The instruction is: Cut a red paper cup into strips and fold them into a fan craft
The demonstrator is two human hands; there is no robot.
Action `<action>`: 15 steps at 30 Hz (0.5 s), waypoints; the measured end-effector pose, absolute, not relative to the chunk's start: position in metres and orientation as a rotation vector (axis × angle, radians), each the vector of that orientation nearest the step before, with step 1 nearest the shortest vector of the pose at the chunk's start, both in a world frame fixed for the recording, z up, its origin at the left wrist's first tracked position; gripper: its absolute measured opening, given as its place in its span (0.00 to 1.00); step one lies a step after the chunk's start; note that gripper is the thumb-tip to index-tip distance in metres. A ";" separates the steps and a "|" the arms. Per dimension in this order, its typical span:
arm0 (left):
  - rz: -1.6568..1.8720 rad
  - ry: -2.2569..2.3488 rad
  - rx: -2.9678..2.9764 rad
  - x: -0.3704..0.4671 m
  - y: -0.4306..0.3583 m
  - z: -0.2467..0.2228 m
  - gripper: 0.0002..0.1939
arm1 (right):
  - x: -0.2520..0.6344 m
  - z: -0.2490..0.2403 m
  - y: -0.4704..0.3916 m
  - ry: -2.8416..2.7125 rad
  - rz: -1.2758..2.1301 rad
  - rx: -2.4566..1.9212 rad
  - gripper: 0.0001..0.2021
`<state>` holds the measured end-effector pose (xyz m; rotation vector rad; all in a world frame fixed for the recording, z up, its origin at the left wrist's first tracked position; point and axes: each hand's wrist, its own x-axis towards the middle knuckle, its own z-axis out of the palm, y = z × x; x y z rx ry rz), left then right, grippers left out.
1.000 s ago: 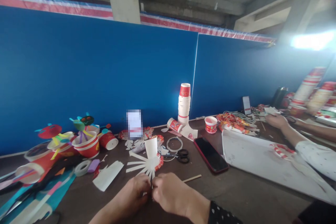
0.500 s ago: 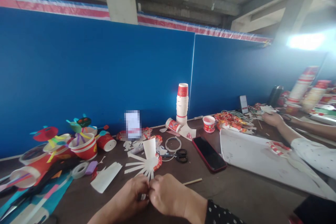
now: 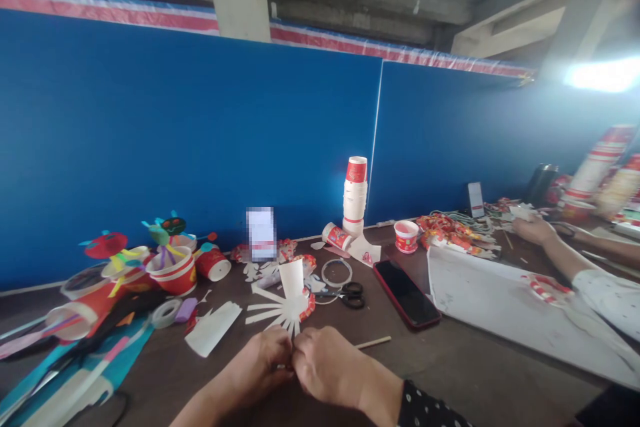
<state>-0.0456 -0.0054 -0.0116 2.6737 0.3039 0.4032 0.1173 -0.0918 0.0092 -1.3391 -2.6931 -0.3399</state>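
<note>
A white paper cup cut into strips fans out in front of me, one broad piece standing up and some strips at its right curled to show red. Its near strips run into my fingers. My left hand is closed with fingertips pinched at the lower strips. Right beside it, my right hand is closed too, its thumb and fingers pressed on a strip at the same spot. The strip ends are mostly hidden by my fingers. Black scissors lie just beyond, and a thin stick is right of my right hand.
Paper cups with colourful figures and a tape roll are at left. A cut cup piece lies nearer. Behind stands a cup stack. Rightward are a phone, a white board and another person's hand.
The camera has turned slightly left, so the scene sits further right. Both my hands stay pinched at the cut cup's lower strips, with slight finger movement.
</note>
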 end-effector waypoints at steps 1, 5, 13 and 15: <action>0.417 0.290 2.669 -0.045 -0.007 -0.010 0.14 | 0.117 0.009 -0.092 -2.696 -0.326 -1.342 0.06; 0.439 0.355 2.682 -0.044 -0.012 -0.003 0.14 | 0.117 0.010 -0.092 -2.682 -0.282 -1.400 0.08; 0.467 0.500 2.706 -0.038 -0.017 -0.006 0.08 | 0.120 0.012 -0.089 -2.515 0.014 -1.650 0.09; 0.453 0.557 2.692 -0.036 -0.018 -0.008 0.07 | 0.122 0.012 -0.088 -2.461 0.075 -1.669 0.09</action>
